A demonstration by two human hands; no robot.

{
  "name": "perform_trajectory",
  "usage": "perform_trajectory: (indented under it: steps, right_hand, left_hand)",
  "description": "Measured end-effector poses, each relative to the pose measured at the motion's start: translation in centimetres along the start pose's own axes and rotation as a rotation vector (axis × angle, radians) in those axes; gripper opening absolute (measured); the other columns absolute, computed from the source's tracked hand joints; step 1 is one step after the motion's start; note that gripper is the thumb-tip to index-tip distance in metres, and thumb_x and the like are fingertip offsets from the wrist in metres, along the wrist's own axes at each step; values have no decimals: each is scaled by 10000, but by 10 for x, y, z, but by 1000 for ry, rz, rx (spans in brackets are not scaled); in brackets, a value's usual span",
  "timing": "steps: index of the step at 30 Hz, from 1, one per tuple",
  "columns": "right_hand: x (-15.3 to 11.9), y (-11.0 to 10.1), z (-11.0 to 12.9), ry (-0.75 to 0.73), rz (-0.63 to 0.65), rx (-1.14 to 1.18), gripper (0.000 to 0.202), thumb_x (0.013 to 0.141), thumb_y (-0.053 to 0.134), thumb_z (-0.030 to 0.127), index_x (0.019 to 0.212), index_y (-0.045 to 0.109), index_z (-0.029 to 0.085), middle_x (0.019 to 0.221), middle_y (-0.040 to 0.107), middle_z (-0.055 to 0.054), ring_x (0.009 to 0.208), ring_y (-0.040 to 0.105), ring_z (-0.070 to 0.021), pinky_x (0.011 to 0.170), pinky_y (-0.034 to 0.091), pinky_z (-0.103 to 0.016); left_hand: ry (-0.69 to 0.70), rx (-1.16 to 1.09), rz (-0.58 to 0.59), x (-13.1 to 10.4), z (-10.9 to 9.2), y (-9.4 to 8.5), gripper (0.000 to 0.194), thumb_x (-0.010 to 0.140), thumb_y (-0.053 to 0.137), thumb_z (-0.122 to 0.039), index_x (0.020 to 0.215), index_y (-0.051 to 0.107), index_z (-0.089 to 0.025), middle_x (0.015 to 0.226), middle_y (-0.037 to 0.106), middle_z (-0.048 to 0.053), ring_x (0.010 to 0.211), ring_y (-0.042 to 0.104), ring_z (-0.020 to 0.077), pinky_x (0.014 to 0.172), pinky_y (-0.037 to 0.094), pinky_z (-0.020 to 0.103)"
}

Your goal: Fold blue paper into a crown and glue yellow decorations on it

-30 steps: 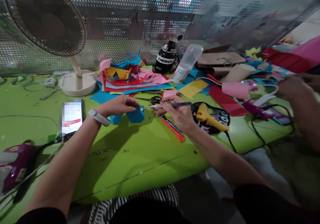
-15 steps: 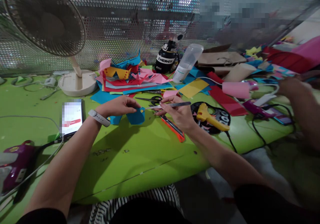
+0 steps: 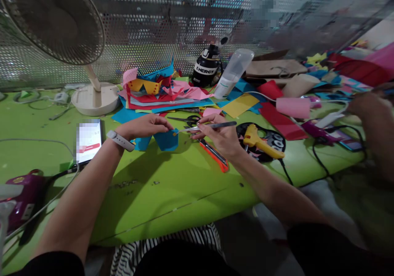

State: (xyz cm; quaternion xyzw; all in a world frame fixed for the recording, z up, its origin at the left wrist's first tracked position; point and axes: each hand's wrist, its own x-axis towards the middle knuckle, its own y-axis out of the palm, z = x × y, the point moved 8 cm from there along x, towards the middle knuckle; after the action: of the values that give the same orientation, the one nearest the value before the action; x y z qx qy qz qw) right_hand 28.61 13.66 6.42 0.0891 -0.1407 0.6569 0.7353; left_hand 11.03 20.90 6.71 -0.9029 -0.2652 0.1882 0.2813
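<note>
My left hand (image 3: pixel 147 125), with a pale watch band on its wrist, pinches the top edge of a blue paper mask (image 3: pixel 168 142) held just over the green table. In my right hand (image 3: pixel 220 138) is a pair of metal tweezers (image 3: pixel 222 124), pointing left. Their tips meet a small yellow paper piece (image 3: pixel 175 133) at the mask's upper right corner; whether they grip it or press it, I cannot tell. Another bit of yellow shows by the watch. Below my right hand lies an orange utility knife (image 3: pixel 219 159), and black scissors (image 3: pixel 193 120) lie behind the mask.
A yellow glue gun (image 3: pixel 261 143) rests on a black mat at right. Behind stand a fan (image 3: pixel 95 99), stacked coloured paper masks (image 3: pixel 150 88), a black bottle (image 3: pixel 205 68) and a tilted clear bottle (image 3: pixel 235 72). A phone (image 3: pixel 89 140) lies left. Another person's arm (image 3: pixel 374 124) is far right.
The view has shifted slightly. The tweezer tips have moved a little left and down against the yellow piece at the mask's corner. Both hands keep their holds.
</note>
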Motion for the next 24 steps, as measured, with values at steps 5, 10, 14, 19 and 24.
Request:
perform_trajectory:
  steps: [5, 10, 14, 19, 24]
  right_hand:
    - [0, 1, 3, -8, 1, 6, 351, 760, 740, 493, 880, 567, 213, 718, 676, 20, 549, 706, -159, 575, 616, -299]
    - [0, 2, 3, 8, 7, -11, 372, 753, 738, 509, 884, 558, 211, 725, 677, 13, 558, 711, -167, 573, 613, -301]
    - [-1, 3, 2, 23, 3, -16, 390, 749, 732, 527, 887, 552, 210, 706, 671, 16, 587, 722, -176, 570, 613, -292]
    - [-2, 4, 4, 6, 2, -10, 398, 747, 730, 536, 883, 541, 214, 725, 671, 18, 568, 716, -166, 552, 606, -279]
    - [-2, 2, 3, -2, -14, -6, 383, 755, 729, 522, 898, 549, 217, 720, 672, 23, 562, 713, -161, 540, 600, -268]
  left_hand:
    - [31, -30, 44, 3, 3, 4, 338, 821, 580, -334, 1103, 686, -180, 1104, 725, 36, 1015, 648, 188, 863, 487, 272]
    - [86, -10, 61, 4, 0, 7, 372, 792, 639, -384, 1087, 680, -161, 1053, 727, 60, 947, 653, 184, 831, 485, 280]
    - [80, 25, 19, 5, -2, 6, 349, 798, 633, -433, 1002, 684, -155, 972, 724, 56, 879, 644, 175, 774, 478, 266]
    - [90, 8, 20, 5, -3, 7, 327, 795, 625, -417, 977, 674, -150, 937, 709, 50, 839, 621, 169, 759, 477, 274]
    - [83, -11, 17, 4, -4, 6, 346, 780, 643, -437, 966, 672, -146, 920, 702, 45, 835, 616, 169, 769, 481, 280]
